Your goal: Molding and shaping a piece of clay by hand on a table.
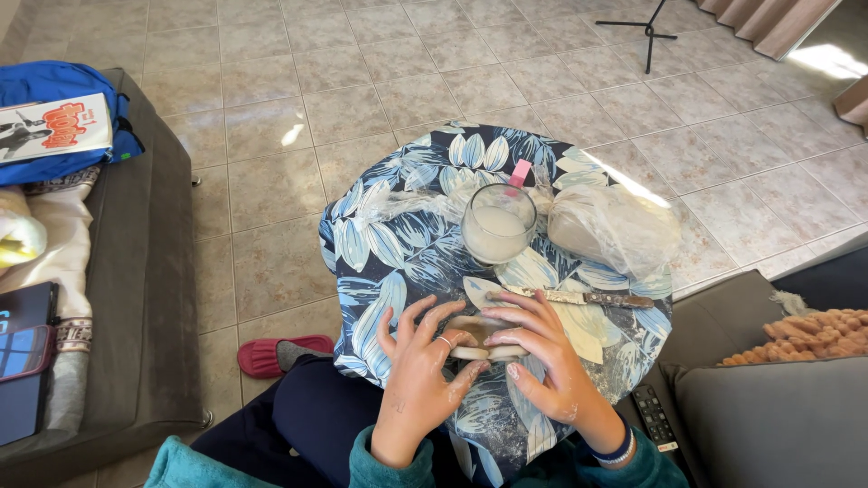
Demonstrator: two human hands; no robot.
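My left hand (418, 366) and my right hand (542, 357) both rest on a flat pale piece of clay (476, 343) at the near side of a small round table with a blue leaf-print cloth (398, 244). The fingers of both hands curl over the clay's top and edges, and pale smears cover them. A knife with a clay-smeared blade (579, 296) lies just beyond my right hand. Farther back stands a glass of cloudy water (497, 226), and right of it a lump of clay in clear plastic wrap (608, 230). A pink tool (520, 173) sticks up behind the glass.
A grey sofa (136, 298) on the left holds a blue bag (54, 86), a magazine (54, 126) and a tablet (23, 361). A red slipper (276, 352) lies on the tiled floor. A remote (653, 417) and orange knit blanket (805, 334) lie at right. A tripod (646, 36) stands far back.
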